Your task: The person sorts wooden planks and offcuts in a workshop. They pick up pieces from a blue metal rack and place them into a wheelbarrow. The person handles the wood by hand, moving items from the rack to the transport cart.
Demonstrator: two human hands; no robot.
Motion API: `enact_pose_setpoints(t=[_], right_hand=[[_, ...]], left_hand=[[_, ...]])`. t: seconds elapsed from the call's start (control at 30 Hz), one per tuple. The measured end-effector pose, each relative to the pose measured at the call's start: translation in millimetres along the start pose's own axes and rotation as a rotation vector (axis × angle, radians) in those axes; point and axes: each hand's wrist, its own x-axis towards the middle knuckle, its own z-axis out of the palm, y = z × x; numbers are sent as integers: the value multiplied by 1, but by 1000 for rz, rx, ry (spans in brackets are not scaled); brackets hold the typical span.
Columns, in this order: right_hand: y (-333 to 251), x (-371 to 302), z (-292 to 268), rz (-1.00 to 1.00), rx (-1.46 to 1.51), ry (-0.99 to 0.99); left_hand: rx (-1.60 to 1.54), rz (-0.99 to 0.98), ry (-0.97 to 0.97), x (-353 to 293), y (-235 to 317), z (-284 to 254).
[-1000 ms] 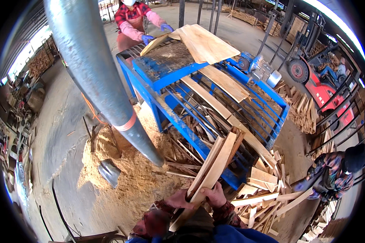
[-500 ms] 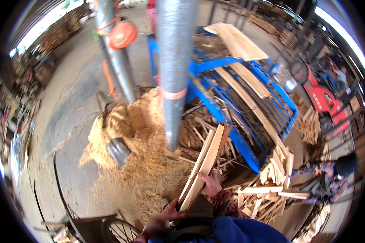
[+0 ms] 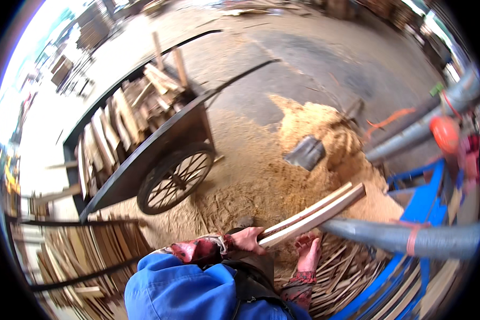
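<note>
My left hand (image 3: 246, 240) is closed round the near end of some long, pale wooden strips (image 3: 320, 217), which lie side by side. They stretch away from it to the right, their far ends over the sawdust pile. Just below the strips is my right hand (image 3: 307, 253), palm up with its fingers apart and slightly curled. It looks empty and apart from the wood.
A two-wheeled cart (image 3: 160, 152) loaded with split wood stands at left. Stacked slats (image 3: 85, 250) are at lower left. A shovel blade (image 3: 305, 153) rests on the sawdust (image 3: 336, 133). A metal pole (image 3: 400, 234), blue frame (image 3: 424, 197) and scrap strips (image 3: 341, 272) lie right.
My view has swung left, bringing the cart into sight. The strips now point right instead of ahead. My right hand has let go of them; my left still holds their near end.
</note>
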Motion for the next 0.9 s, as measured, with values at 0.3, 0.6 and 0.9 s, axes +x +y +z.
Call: enact_pose_setpoints(t=[0.3, 0.6, 0.9], right_hand=[[12, 9, -6, 250, -493, -11], [36, 13, -28, 382, -692, 33], [59, 6, -30, 205, -976, -46]], left_hand=[[-735, 18, 858, -42, -37, -35], [-704, 103, 1382, -119, -57, -183], [-384, -237, 1531, -164, -85, -506]])
